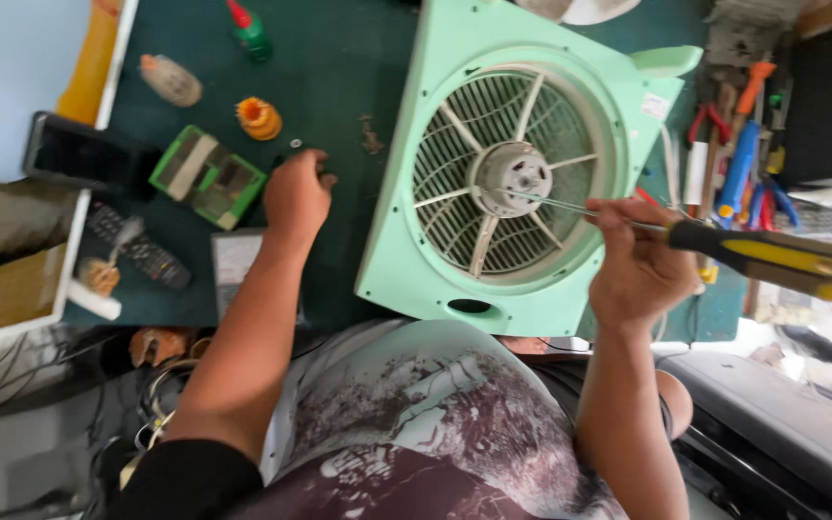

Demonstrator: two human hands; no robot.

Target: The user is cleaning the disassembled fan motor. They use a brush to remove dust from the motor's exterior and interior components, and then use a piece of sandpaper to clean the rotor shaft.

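The pale green fan housing [522, 173] is laid flat on the dark green counter [339, 77], close to the person's body, with its round grille and the grey motor hub [512, 175] turned upward. It is judged to be light for its bulk and fairly stiff, though the thin plastic ribs of the grille are likely to crack if pressed; the solid outer frame or the moulded handle at its far corner is the safer place for a hold. The screwdriver [753, 252], with its yellow and black handle, is gripped in the closed right hand [637, 265], and its slim shaft is pointed at the hub. The handle is judged rigid and easily held. The left hand [296, 197] is rested on the counter beside the housing, fingers curled down over something small that cannot be made out, near a green box [207, 176] and an orange spool [259, 117].
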